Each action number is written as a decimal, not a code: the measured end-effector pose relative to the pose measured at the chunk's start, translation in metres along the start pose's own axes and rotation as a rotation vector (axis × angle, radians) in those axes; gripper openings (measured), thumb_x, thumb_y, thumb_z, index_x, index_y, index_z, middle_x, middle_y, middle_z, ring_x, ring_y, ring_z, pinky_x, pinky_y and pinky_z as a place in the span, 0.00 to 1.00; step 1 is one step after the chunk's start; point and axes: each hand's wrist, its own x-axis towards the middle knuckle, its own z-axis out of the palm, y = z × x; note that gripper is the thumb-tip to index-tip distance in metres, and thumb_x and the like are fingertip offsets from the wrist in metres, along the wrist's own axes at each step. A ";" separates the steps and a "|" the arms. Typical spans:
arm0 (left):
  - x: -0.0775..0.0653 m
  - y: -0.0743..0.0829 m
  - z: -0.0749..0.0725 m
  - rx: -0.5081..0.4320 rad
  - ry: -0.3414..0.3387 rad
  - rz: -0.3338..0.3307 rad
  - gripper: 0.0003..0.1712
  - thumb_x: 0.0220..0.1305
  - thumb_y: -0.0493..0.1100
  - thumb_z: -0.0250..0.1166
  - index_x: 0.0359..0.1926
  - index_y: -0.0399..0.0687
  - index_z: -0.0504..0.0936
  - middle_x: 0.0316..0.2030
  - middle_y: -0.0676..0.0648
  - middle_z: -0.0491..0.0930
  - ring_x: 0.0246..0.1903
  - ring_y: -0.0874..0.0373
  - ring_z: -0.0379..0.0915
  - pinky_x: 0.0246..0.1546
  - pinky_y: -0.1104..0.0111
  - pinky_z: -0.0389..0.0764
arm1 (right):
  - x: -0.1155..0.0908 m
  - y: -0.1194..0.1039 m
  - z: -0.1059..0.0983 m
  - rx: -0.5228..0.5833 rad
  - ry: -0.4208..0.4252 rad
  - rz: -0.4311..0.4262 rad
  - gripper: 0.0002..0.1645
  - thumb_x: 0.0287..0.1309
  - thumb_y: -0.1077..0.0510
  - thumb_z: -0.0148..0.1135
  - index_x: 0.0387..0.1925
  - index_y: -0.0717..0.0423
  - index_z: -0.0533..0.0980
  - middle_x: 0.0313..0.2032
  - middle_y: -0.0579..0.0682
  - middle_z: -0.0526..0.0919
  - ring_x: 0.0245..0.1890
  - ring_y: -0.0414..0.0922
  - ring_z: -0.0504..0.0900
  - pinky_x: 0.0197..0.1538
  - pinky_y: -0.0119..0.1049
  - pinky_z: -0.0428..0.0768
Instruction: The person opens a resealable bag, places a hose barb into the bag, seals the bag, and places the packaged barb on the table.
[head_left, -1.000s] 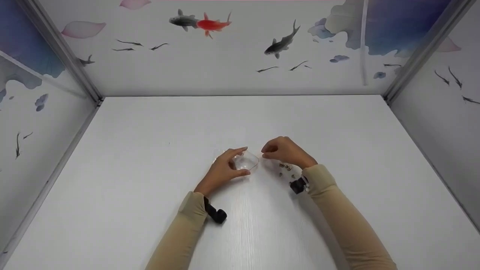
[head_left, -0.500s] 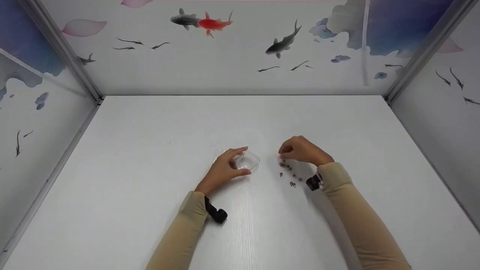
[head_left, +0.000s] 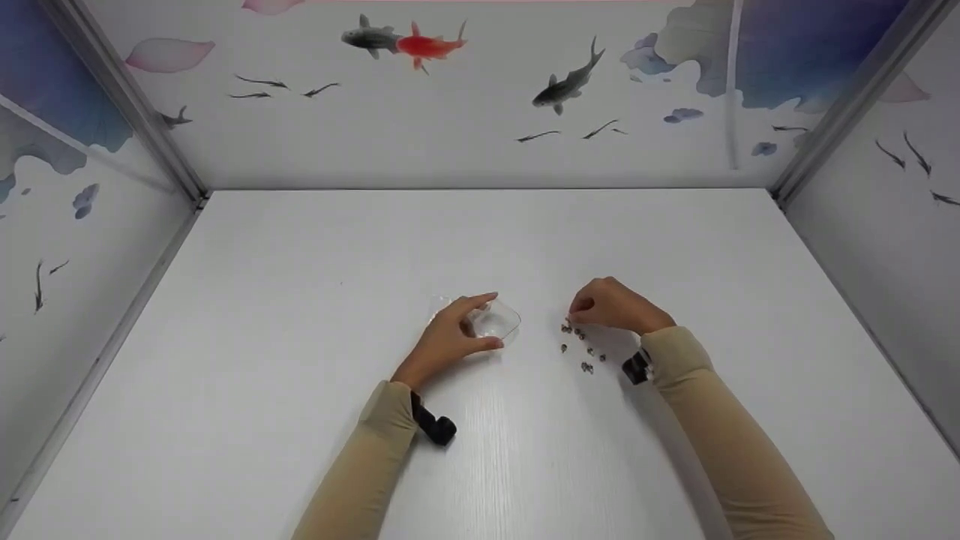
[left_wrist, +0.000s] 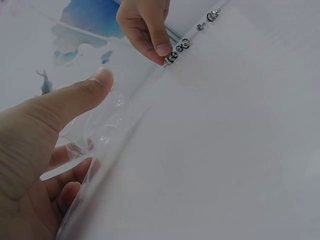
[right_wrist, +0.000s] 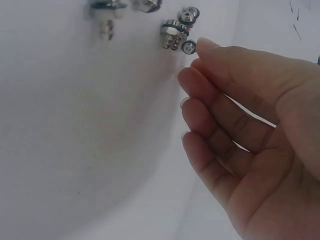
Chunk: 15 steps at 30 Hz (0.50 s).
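In the head view my left hand [head_left: 448,337] holds a clear plastic bag [head_left: 498,321], its mouth spread toward the right. Thin crinkled film of the bag [left_wrist: 107,127] shows between the thumb and the bent fingers in the left wrist view. My right hand [head_left: 619,307] is at the far end of a loose group of small metal fittings with black rings [head_left: 581,336]. Close up, its thumb tip is right at one fitting [right_wrist: 189,47], which lies beyond the fingertips rather than between them. The other fingers are loosely bent.
More fittings [head_left: 587,367] lie nearer the front, and a few [left_wrist: 212,15] show along the top of the left wrist view. The white table [head_left: 337,247] is bordered by panels [head_left: 480,142] printed with fish and petals. Each wrist carries a black camera [head_left: 439,430].
My right hand has moved right, from beside the bag's mouth to the fittings, uncovering several on the table. My left hand stays on the bag, nearly still.
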 end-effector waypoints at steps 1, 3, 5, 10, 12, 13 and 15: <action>0.000 0.000 0.000 0.003 -0.001 -0.001 0.45 0.49 0.56 0.74 0.68 0.56 0.68 0.57 0.47 0.75 0.34 0.60 0.68 0.38 0.68 0.71 | 0.000 0.000 0.001 -0.002 0.000 0.007 0.07 0.59 0.60 0.64 0.37 0.58 0.85 0.38 0.53 0.86 0.37 0.45 0.80 0.45 0.42 0.78; -0.001 0.001 0.000 0.007 -0.002 -0.003 0.45 0.49 0.56 0.74 0.68 0.56 0.68 0.57 0.47 0.75 0.34 0.59 0.68 0.39 0.67 0.71 | 0.001 -0.001 0.003 -0.007 -0.001 0.017 0.07 0.59 0.60 0.64 0.36 0.57 0.85 0.37 0.52 0.86 0.36 0.45 0.80 0.44 0.42 0.78; -0.001 0.002 0.000 0.009 -0.003 -0.006 0.45 0.49 0.56 0.74 0.68 0.57 0.68 0.57 0.47 0.75 0.34 0.60 0.68 0.39 0.68 0.71 | 0.002 -0.002 0.004 -0.006 0.001 0.029 0.07 0.58 0.60 0.65 0.36 0.57 0.85 0.36 0.52 0.86 0.35 0.44 0.80 0.43 0.41 0.78; -0.001 0.005 -0.002 -0.004 -0.004 -0.011 0.45 0.49 0.54 0.75 0.68 0.57 0.68 0.57 0.45 0.74 0.33 0.60 0.68 0.38 0.69 0.72 | 0.003 -0.005 0.005 -0.013 0.008 0.046 0.06 0.58 0.61 0.64 0.34 0.58 0.85 0.35 0.52 0.86 0.33 0.43 0.79 0.40 0.39 0.77; -0.001 0.006 -0.002 -0.003 -0.005 -0.018 0.45 0.49 0.54 0.75 0.68 0.57 0.68 0.57 0.45 0.74 0.32 0.60 0.68 0.38 0.69 0.72 | 0.004 -0.005 0.006 -0.024 0.005 0.051 0.06 0.59 0.61 0.64 0.34 0.58 0.85 0.35 0.52 0.86 0.32 0.43 0.78 0.40 0.38 0.77; -0.001 0.006 -0.002 -0.002 -0.004 -0.019 0.45 0.49 0.54 0.75 0.68 0.57 0.68 0.57 0.45 0.74 0.32 0.60 0.69 0.38 0.69 0.72 | 0.005 -0.006 0.006 -0.032 0.003 0.053 0.06 0.59 0.61 0.64 0.34 0.58 0.85 0.35 0.52 0.86 0.32 0.43 0.78 0.40 0.38 0.77; -0.002 0.006 -0.002 -0.001 -0.004 -0.025 0.45 0.49 0.54 0.75 0.68 0.58 0.68 0.57 0.46 0.74 0.32 0.61 0.68 0.38 0.70 0.72 | 0.005 -0.006 0.006 -0.047 -0.006 0.053 0.06 0.59 0.61 0.64 0.34 0.58 0.85 0.35 0.52 0.86 0.32 0.43 0.79 0.40 0.38 0.77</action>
